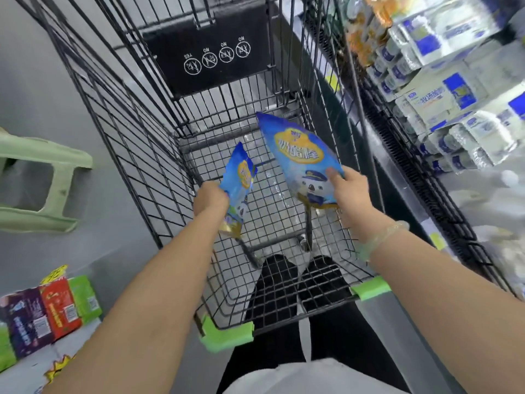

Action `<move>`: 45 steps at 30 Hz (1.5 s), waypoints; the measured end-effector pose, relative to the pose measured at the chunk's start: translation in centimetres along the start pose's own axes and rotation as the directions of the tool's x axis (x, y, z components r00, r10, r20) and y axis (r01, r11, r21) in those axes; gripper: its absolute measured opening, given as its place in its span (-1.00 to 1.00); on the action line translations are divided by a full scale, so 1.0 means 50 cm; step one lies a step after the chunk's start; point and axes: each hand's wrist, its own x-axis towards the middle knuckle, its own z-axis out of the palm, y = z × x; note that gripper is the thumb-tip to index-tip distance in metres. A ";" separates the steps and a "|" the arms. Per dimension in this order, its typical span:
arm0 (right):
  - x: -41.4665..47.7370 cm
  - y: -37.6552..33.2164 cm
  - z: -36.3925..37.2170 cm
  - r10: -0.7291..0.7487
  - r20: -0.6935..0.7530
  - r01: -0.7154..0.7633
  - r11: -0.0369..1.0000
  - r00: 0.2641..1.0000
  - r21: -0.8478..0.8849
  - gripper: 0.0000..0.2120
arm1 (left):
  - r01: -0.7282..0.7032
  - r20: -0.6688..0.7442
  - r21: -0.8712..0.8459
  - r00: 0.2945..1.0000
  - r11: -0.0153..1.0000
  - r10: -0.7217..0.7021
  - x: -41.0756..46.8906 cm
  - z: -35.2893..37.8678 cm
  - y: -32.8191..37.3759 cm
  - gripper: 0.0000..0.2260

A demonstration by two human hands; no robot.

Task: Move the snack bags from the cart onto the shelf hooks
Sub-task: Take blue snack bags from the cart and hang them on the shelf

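Both arms reach down into a black wire shopping cart [136,132]. My left hand [209,199] grips a blue snack bag [240,177] seen edge-on, with a yellow label and a cartoon animal. My right hand [348,189] holds a second, larger-looking blue snack bag [298,155] by its lower edge, its printed face turned up. Both bags hang above the cart's wire floor. No other bags show in the cart. No shelf hooks are visible.
A refrigerated shelf [443,89] stacked with white and blue packs runs along the right of the cart. A pale green plastic stool [42,183] stands at the left. Colourful boxes [54,311] sit at the lower left. The cart's handle has green end caps [227,334].
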 end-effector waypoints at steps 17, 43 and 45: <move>-0.231 -0.079 -0.268 -0.154 -0.377 0.342 0.792 0.913 0.505 -0.80 | -0.740 -0.458 -0.314 0.667 0.595 0.587 -0.331 -0.216 0.146 -0.84; -0.775 0.586 -0.927 0.290 -0.786 0.450 0.689 0.546 0.568 -0.85 | -0.232 0.406 -0.817 0.420 0.528 0.812 -1.118 0.405 0.205 -0.85; -0.784 0.623 -0.966 0.333 -0.789 0.439 0.688 0.517 0.578 -0.83 | -0.270 0.442 -0.785 0.387 0.558 0.809 -1.155 0.452 0.228 -0.84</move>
